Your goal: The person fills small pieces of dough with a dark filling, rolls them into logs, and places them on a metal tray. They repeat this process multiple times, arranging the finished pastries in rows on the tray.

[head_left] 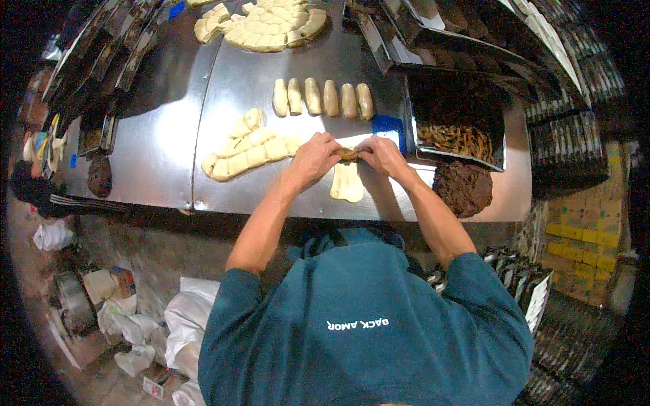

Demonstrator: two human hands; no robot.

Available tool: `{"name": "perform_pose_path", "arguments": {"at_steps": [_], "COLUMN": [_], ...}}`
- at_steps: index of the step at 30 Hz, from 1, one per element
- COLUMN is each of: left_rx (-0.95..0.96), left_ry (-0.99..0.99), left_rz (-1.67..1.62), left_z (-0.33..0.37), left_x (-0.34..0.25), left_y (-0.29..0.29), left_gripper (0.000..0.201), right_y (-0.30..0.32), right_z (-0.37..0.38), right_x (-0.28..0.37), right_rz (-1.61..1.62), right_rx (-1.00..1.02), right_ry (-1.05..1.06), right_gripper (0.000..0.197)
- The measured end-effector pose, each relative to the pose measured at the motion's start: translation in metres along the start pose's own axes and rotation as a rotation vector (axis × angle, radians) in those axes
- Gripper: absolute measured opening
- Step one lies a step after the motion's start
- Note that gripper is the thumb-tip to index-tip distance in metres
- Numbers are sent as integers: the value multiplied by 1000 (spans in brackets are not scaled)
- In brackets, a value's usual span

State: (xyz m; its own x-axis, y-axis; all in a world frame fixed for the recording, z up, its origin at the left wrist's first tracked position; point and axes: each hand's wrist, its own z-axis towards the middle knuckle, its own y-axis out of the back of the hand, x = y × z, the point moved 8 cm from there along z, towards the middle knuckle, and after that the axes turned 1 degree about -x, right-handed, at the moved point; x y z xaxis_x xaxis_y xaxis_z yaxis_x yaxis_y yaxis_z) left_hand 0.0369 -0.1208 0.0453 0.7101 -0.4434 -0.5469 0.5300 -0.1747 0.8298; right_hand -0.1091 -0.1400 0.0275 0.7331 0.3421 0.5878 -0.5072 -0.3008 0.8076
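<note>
A flattened strip of pale dough (348,184) lies lengthwise on the metal table in front of me, with brown filling (348,154) at its far end. My left hand (315,157) pinches the left side of that far end. On the opposite side, my right hand (383,157) grips it with fingers closed, partly hiding the dough edge. Beyond my hands stands a row of several rolled dough pieces (313,96), some tinted brown. Beside my left hand sits a group of cut dough pieces (247,157), pressed close together.
A larger heap of cut dough (274,28) is at the far side. To the right are a dark tray (504,152) holding brown strips, a dark brown lump (462,188) and a blue patch (387,128). Stacked metal trays (487,44) border the table. Another brown lump (99,177) lies left.
</note>
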Motion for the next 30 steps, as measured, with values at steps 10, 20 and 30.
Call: {"name": "perform_pose_path", "arguments": {"at_steps": [10,20,30], "left_rx": [-220,-299,-308], "left_ry": [89,32,-49], "left_rz": [-64,-276,-17], "left_z": [-19,-24,-17], "left_x": [7,4,-6], "left_y": [-8,-14,-35], "left_gripper": [28,67,27], "right_y": [31,-9,-15], "right_z": [2,-8,-18], "right_x": [-6,21,27], "right_rz": [136,82,-4], "right_rx": [-56,-99,-328], "right_ry": [-204,93,222], "right_gripper": [32,42,22]}}
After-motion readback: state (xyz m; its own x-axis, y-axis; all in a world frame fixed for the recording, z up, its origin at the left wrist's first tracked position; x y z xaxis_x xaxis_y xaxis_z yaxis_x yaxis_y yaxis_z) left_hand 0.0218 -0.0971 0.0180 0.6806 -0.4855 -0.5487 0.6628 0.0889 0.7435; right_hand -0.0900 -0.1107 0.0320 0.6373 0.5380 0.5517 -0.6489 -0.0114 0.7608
